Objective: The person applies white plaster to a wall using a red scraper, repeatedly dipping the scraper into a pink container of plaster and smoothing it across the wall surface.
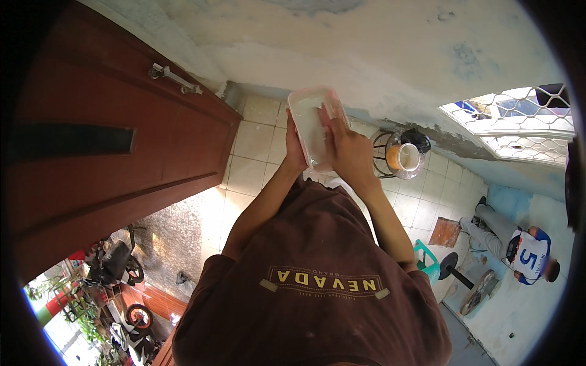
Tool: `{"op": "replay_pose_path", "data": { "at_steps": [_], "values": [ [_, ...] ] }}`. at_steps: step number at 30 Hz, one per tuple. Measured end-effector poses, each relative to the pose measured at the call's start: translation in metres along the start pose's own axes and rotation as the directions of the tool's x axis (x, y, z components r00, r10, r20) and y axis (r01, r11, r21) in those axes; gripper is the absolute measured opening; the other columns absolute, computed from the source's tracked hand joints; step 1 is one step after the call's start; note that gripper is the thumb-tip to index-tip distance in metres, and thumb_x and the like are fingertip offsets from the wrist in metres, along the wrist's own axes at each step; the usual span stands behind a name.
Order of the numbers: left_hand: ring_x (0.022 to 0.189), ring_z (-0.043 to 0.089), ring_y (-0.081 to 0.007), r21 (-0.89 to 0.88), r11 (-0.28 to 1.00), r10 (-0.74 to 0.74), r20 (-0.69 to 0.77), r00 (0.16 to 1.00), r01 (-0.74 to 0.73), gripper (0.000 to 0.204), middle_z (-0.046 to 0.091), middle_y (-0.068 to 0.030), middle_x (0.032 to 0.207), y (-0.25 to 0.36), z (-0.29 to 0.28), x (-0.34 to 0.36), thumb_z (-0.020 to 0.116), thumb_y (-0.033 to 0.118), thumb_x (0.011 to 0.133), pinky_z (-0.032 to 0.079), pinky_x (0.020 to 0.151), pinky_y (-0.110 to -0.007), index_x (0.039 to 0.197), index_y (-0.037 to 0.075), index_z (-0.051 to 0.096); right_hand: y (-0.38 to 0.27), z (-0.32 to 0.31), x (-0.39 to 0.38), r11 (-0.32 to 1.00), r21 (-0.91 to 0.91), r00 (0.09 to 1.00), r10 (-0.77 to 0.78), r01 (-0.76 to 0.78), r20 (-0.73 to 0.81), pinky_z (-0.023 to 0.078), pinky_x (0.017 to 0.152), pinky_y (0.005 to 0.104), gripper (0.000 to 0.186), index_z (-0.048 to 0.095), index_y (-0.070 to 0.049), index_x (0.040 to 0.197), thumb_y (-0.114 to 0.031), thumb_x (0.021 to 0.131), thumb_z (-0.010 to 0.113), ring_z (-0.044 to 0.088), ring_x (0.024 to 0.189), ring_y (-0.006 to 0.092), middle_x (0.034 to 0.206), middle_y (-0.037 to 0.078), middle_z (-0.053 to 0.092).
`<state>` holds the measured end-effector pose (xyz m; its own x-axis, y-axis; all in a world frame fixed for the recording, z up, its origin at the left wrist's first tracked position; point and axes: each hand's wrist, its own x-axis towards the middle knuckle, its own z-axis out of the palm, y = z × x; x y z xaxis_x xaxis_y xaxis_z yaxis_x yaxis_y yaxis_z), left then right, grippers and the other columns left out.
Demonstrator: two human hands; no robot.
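Note:
My left hand (295,145) grips the long side of a shallow rectangular plastic container (310,137), whitish with a pink tinge at its rim. The container is tilted, its inside facing me. Over its right side, my right hand (351,149) is closed, fingers reaching inside. A small flat pink piece (324,116) shows at those fingertips; its exact kind is unclear. Some of the container's right wall is hidden behind the right hand.
A round stool (379,152) to the right bears an orange-and-white tub (403,157) and a black plastic bag (416,140). A brown door (79,177) stands at left, motorbikes (116,259) beyond it. Far right, a person (528,253) sits near a green plastic stool (427,261).

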<state>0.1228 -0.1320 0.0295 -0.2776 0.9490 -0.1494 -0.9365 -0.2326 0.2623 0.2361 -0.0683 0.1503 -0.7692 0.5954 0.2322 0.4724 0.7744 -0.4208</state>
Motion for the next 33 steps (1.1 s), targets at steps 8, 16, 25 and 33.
{"op": "replay_pose_path", "data": {
  "at_steps": [8,16,25,33],
  "values": [
    [0.129,0.058,-0.0292,-0.02,1.0,-0.006,0.028,1.0,0.007,0.08,0.055,-0.0111,0.143,0.003,-0.006,-0.002,0.03,0.074,0.101,0.051,0.108,-0.048,0.153,0.015,0.041,0.006,-0.009,0.001,0.998,-0.061,0.998,0.002,0.002,0.063,0.05,0.049,0.047,0.013,0.059,-0.006,0.091,-0.018,0.096,0.062,0.065,0.055,0.0374,0.064,0.017,0.065],
    [0.129,0.058,-0.0282,-0.021,0.998,-0.051,-0.018,0.999,0.051,0.084,0.056,-0.0121,0.143,0.001,0.003,-0.003,0.027,0.077,0.1,0.05,0.108,-0.046,0.153,0.014,0.042,-0.011,0.003,0.002,0.997,-0.046,0.998,-0.067,0.067,0.001,0.05,0.048,0.0462,0.013,0.059,-0.006,0.095,-0.019,0.095,0.062,0.065,0.053,0.0368,0.061,0.015,0.065],
    [0.13,0.058,-0.028,0.07,0.997,-0.029,-0.022,0.999,0.03,0.086,0.056,-0.0109,0.144,-0.001,0.01,-0.006,0.029,0.079,0.098,0.05,0.109,-0.046,0.154,0.015,0.041,-0.009,0.01,0.01,0.991,-0.134,0.999,-0.031,0.026,-0.03,0.052,0.046,0.0452,0.02,0.063,-0.005,0.103,-0.02,0.09,0.065,0.067,0.051,0.0345,0.058,0.013,0.064],
    [0.128,0.059,-0.0284,0.1,0.993,0.055,0.015,0.998,-0.056,0.084,0.056,-0.0121,0.143,0.005,0.006,-0.012,0.027,0.077,0.1,0.05,0.109,-0.046,0.154,0.014,0.041,-0.004,-0.011,0.011,0.998,-0.036,0.999,0.042,-0.042,0.008,0.053,0.052,0.0501,0.015,0.062,-0.006,0.092,-0.021,0.092,0.063,0.066,0.055,0.039,0.064,0.018,0.066]
  ]
}}
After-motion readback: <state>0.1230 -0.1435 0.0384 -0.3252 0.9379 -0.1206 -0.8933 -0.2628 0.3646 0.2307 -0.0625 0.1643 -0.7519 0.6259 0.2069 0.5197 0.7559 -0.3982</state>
